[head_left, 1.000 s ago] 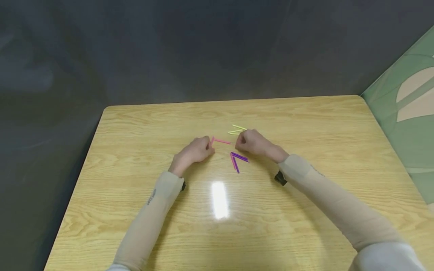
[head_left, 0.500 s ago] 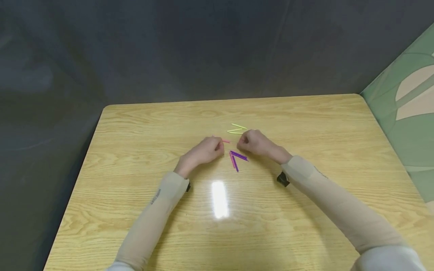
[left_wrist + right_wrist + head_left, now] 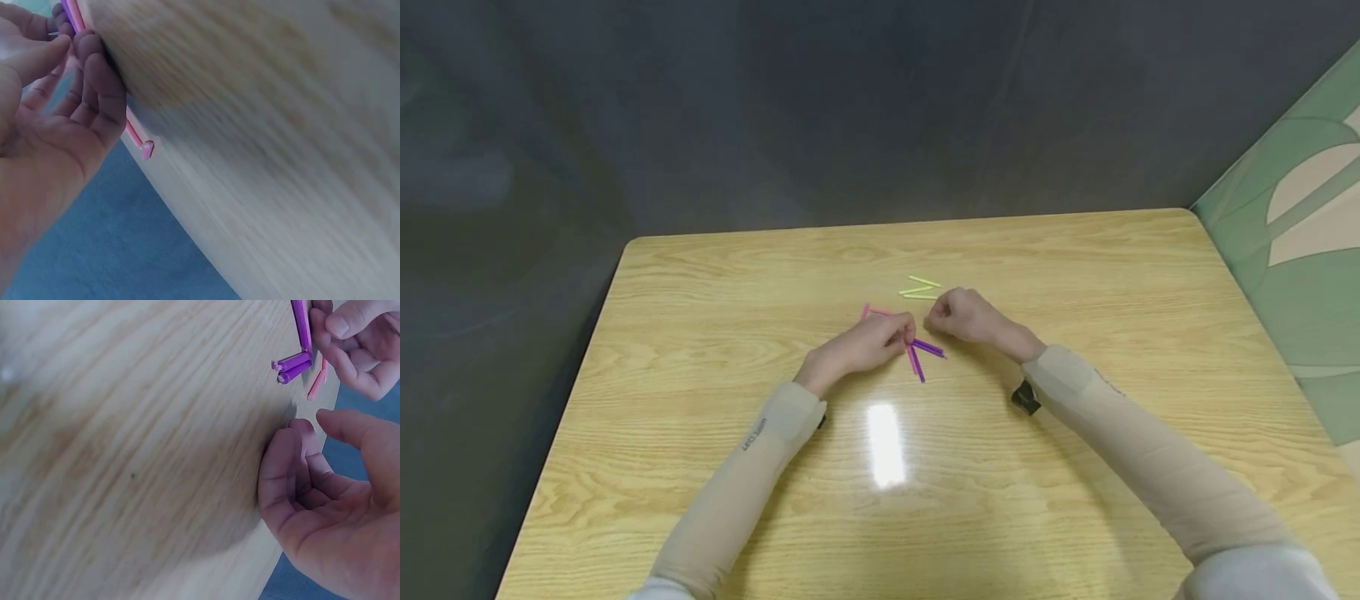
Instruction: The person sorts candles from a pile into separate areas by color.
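My left hand [image 3: 871,342] is at the middle of the table, fingertips right at the point where several purple sticks [image 3: 930,348] come together. In the right wrist view, its fingers [image 3: 340,359] lie beside a purple stick [image 3: 302,328], thumb over the index finger. A pink stick [image 3: 913,362] lies alongside the purple ones. Behind the left hand, two more pink sticks [image 3: 881,312] meet at an angle, partly covered by it. My right hand [image 3: 973,318] rests side-down on the wood, fingers loosely curled and thumb apart, holding nothing. Several yellow sticks [image 3: 917,297] lie just beyond it.
The wooden table [image 3: 737,275] has a bright light reflection [image 3: 886,446] in front of the hands. A dark cloth [image 3: 880,108] hangs behind the far edge, and a green patterned panel [image 3: 1300,275] borders the right side.
My left hand has moved right and slightly nearer, from the angled pink sticks to the tip of the purple ones. The right hand has stayed almost still.
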`<state>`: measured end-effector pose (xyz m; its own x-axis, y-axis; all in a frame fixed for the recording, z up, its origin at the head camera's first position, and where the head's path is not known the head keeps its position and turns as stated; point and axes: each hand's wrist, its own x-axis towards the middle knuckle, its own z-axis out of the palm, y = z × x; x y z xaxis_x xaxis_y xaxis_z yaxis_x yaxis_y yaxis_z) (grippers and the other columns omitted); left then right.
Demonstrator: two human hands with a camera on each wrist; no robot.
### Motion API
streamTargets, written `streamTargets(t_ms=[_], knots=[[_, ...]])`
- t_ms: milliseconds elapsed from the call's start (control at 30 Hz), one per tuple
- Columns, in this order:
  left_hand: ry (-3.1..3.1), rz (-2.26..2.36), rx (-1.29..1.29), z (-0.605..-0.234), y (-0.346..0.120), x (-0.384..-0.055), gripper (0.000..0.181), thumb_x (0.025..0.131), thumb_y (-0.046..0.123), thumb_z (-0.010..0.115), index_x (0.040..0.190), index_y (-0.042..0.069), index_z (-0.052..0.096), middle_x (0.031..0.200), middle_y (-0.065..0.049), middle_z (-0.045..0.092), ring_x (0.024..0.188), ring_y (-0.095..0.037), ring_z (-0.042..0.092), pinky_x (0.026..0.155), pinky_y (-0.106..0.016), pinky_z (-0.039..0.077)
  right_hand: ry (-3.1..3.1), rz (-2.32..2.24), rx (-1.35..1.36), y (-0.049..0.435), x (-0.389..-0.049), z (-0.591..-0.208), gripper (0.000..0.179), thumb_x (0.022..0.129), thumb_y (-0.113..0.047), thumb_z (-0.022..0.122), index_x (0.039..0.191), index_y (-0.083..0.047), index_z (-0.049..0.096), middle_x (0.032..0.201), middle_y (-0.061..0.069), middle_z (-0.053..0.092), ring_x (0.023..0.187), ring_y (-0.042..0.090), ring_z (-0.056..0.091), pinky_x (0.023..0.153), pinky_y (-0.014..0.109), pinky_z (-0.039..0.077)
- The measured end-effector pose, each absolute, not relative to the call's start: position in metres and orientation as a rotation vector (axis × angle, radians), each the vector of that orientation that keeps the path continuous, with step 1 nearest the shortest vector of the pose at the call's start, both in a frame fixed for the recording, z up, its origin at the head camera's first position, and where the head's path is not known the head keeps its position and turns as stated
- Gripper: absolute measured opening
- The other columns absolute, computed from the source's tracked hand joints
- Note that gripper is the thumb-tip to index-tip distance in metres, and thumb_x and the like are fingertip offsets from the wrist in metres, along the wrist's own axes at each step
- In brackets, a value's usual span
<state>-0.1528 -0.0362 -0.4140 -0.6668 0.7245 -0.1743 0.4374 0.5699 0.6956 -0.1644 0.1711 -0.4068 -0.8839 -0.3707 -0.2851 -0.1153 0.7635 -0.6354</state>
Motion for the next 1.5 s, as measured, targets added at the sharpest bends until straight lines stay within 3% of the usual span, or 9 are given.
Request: streamTargets(t_ms=[200,500,900,1500], knots=[[2.329,0.835,0.999,-0.415,-0.035,-0.154,0.006,0.099,0.006,0.051,0.103,0.010,0.055,0.093,-0.001,0.060,0.080,-0.013,0.052,0.073,-0.025,0.045,2.544,-0.906,-0.361,0.174,-0.163,-0.408,0.019,0.093,-0.015,0.062,0.096,0.002,0.070,0.075,0.006,0.065,0.060,0.013,0.051,0.056,0.024,0.043],[2.347,0.792,1.089,-0.420,-0.040,-0.156,0.007,0.099,0.007,0.052,0.098,0.009,0.059,0.091,0.001,0.061,0.083,-0.010,0.054,0.076,-0.025,0.046,2.515,-0.983,-0.354,0.181,-0.160,-0.410,0.021,0.093,-0.015,0.062,0.097,0.004,0.069,0.079,0.008,0.067,0.063,0.013,0.053,0.059,0.025,0.045],[2.372,0.788,1.116,-0.422,-0.040,-0.157,0.007,0.096,0.006,0.058,0.090,0.010,0.058,0.083,0.002,0.056,0.077,-0.010,0.050,0.070,-0.023,0.044,2.500,-1.013,-0.334,0.186,-0.156,-0.411,0.021,0.093,-0.016,0.062,0.097,0.004,0.069,0.072,0.006,0.065,0.058,0.011,0.052,0.052,0.021,0.042],[2.405,0.685,1.151,-0.421,-0.038,-0.155,0.014,0.095,0.004,0.059,0.082,0.010,0.057,0.076,0.002,0.054,0.072,-0.010,0.048,0.065,-0.022,0.042,2.467,-1.050,-0.308,0.186,-0.154,-0.410,0.019,0.093,-0.014,0.062,0.096,0.004,0.068,0.074,0.009,0.064,0.061,0.017,0.056,0.053,0.021,0.044]])
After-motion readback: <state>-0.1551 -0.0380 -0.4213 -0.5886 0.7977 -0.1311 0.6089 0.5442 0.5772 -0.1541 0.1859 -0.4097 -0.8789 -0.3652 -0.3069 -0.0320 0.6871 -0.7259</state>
